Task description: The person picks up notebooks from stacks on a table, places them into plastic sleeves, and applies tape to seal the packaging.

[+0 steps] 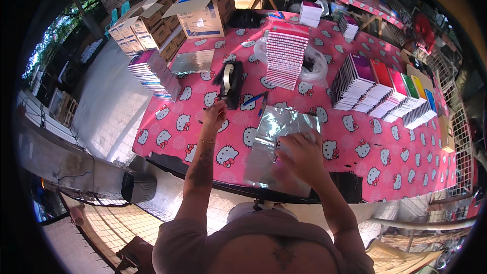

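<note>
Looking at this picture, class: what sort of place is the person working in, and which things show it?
Probably a semi-outdoor packing stall for notebooks: stacks of notebooks on a pink table, cardboard boxes behind, a tape dispenser by the left hand.

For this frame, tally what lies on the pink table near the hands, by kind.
Tape dispenser: 1, by the left hand
Pens: 2
Silver wrap sheets: 2, one under the right hand, one farther off
Tall notebook stack: 1
Total: 6
</note>
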A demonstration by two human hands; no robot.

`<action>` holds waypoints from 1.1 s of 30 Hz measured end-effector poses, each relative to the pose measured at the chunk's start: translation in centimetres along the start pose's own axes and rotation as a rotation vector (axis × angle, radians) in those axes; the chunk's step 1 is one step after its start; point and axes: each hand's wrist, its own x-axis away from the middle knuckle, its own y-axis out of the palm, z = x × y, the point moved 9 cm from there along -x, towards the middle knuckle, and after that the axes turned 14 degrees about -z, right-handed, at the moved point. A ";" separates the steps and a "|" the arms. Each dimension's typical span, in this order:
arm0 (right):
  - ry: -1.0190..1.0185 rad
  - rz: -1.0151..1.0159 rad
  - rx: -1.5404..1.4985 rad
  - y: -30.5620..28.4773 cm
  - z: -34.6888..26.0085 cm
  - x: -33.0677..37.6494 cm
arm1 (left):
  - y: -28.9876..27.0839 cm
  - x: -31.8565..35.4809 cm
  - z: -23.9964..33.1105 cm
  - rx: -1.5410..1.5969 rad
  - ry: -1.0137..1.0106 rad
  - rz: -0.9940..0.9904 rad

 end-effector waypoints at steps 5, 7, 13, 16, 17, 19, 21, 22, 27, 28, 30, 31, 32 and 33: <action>-0.030 0.068 0.039 0.4 -1.7 -0.9 | -3.0 0.8 7.1 -1.554 0.196 0.262; 0.022 0.058 0.057 0.3 -0.6 -0.3 | 0.7 1.8 7.2 -1.246 0.180 -0.050; 0.054 -0.012 0.036 1.4 -0.6 -0.5 | 17.0 14.5 6.5 -0.379 0.211 -0.889; 0.033 -0.070 -0.019 2.1 -0.9 -1.1 | 20.4 15.3 6.5 -0.684 0.264 -0.918; 0.030 -0.099 -0.040 2.2 -0.8 -1.2 | 21.0 15.5 7.1 -0.701 0.363 -0.942; 0.004 -0.143 -0.045 1.9 -1.0 -1.2 | 21.8 15.8 8.4 -0.739 0.560 -0.980; 0.013 -0.074 0.024 0.2 -0.7 -0.5 | 21.6 16.1 9.2 -0.801 0.678 -0.993; 0.030 0.016 0.094 -1.4 0.0 0.4 | 21.4 16.4 9.6 -0.834 0.733 -0.993; 0.200 -0.046 -0.336 0.2 8.3 3.5 | 23.5 16.5 9.4 -0.925 0.743 -0.898; 0.090 -0.090 -0.374 2.6 8.6 3.7 | 24.9 16.4 9.1 -0.958 0.768 -0.897; -0.107 -0.154 -0.337 5.1 8.4 3.5 | 26.9 16.4 8.6 -0.969 0.870 -0.938; -0.183 -0.172 -0.272 5.8 7.8 3.3 | 27.7 16.6 8.1 -0.975 0.917 -0.957; -0.257 -0.191 -0.206 6.3 7.3 3.5 | 28.5 16.4 7.5 -1.035 0.926 -0.924; -0.234 -0.186 -0.253 6.6 7.4 3.5 | 28.4 16.2 6.7 -1.048 0.924 -0.921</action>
